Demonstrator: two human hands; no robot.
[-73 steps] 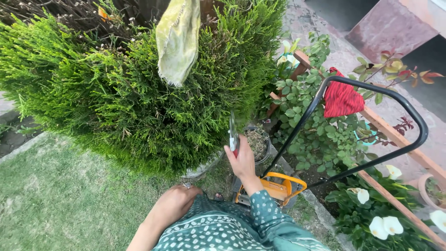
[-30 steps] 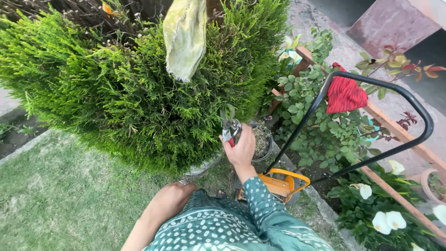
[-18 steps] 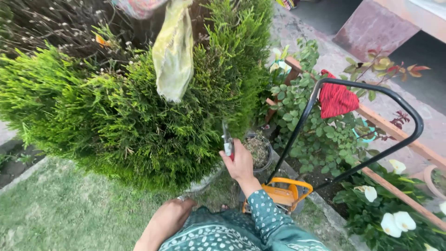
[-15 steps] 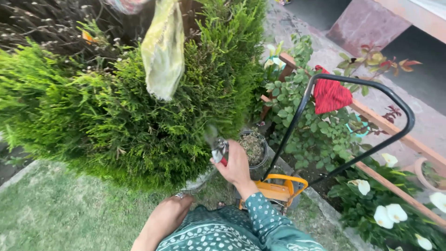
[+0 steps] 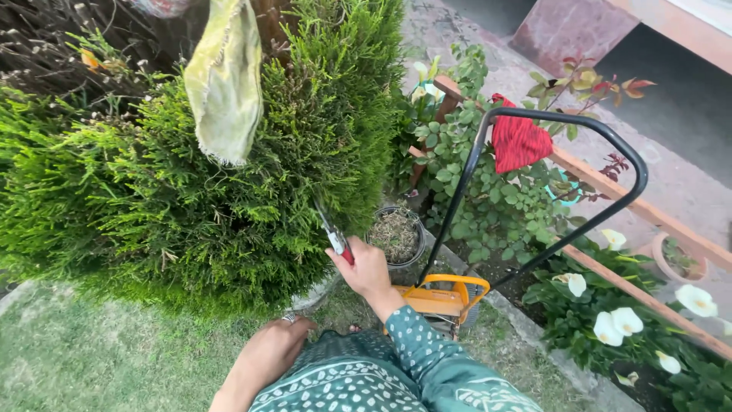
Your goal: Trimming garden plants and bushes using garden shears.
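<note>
- A garden lawn (image 5: 91, 358) beside a flower bed.
- The pruning shears (image 5: 331, 231) slant up and left, tips buried in the dense green shrub (image 5: 191, 206).
- The right hand (image 5: 366, 268) is clenched around their red grips.
- The left hand (image 5: 268, 352) rests loosely curled on the patterned lap.
- A yellow cloth (image 5: 223, 80) hangs above; mower handle (image 5: 534, 122) and potted soil (image 5: 396, 234) crowd the right.

Outdoor garden, soft daylight. Patchy grass lawn (image 5: 91, 358) below, stone paving (image 5: 686, 183) at right, reddish stone slab (image 5: 568, 27) top right. Wooden rail (image 5: 656, 217) edges a bed of white lilies (image 5: 621, 324).
</note>
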